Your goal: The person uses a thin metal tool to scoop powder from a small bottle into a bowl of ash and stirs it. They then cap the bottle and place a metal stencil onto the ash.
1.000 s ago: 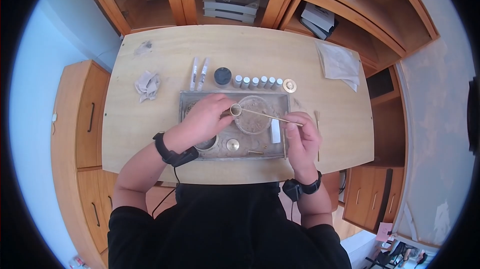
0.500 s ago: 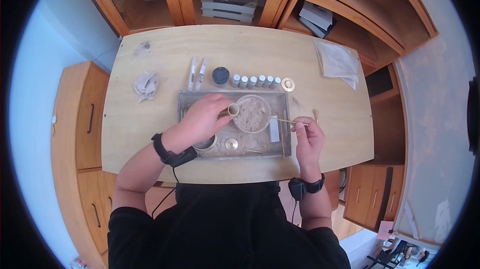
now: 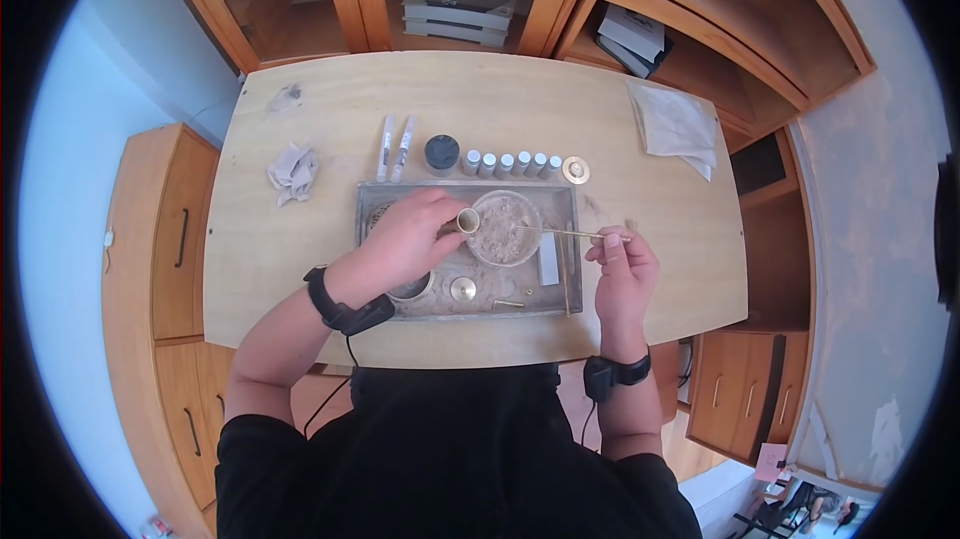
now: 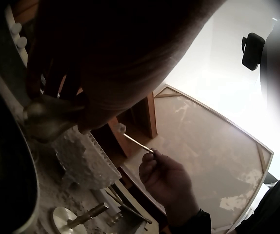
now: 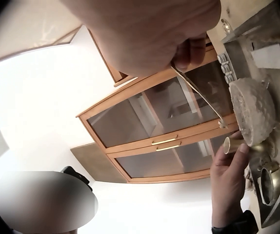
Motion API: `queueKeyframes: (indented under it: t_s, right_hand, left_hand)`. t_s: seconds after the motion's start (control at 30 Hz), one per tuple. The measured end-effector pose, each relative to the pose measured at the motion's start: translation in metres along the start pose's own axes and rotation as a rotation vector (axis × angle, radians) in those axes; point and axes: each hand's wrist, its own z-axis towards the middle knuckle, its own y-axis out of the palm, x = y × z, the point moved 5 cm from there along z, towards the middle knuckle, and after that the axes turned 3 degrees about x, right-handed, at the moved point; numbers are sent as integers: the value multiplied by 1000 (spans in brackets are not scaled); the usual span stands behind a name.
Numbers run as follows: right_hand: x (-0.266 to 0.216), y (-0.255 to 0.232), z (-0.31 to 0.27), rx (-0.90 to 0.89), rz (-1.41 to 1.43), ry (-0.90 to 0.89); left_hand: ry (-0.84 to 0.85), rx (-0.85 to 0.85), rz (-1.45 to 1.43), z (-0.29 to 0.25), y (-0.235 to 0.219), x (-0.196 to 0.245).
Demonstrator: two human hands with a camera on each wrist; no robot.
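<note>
My left hand [image 3: 405,234] grips a small brass vessel [image 3: 468,222] with a flared mouth, tilted beside the bowl's left rim. In the right wrist view its round mouth [image 5: 230,145] faces the camera. My right hand [image 3: 627,274] pinches a thin brass spoon [image 3: 578,234] by its end. The spoon's tip is over the bowl in the head view, and the left wrist view shows a small pale clump [image 4: 121,128] on it. The clear bowl, with its textured wall [image 5: 265,111], contains grey-brown powder [image 3: 503,231].
A grey tray [image 3: 455,317] carries the bowl, a brass lid [image 3: 463,289], a white block [image 3: 548,261] and an open brass pot [image 5: 272,185]. Several small vials [image 3: 507,165], a dark round jar [image 3: 441,152] and a brass disc [image 3: 576,170] stand behind it. Crumpled tissue [image 3: 292,173] lies left.
The spoon's tip was at the brass vessel's mouth, drew back right to the bowl's right edge, and now is over the bowl. My right hand moved right; my left hand stayed nearly still.
</note>
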Motion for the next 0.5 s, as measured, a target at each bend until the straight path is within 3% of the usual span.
queueKeyframes:
  t_s: [0.33,0.5]
  right_hand:
    - [-17,37,2,-80,-22,-7]
    - [-22,50,-6,-219,-205,-170]
  left_hand:
    - [15,15,-6,1,0,1]
    - [33,28,-6,1,0,-1]
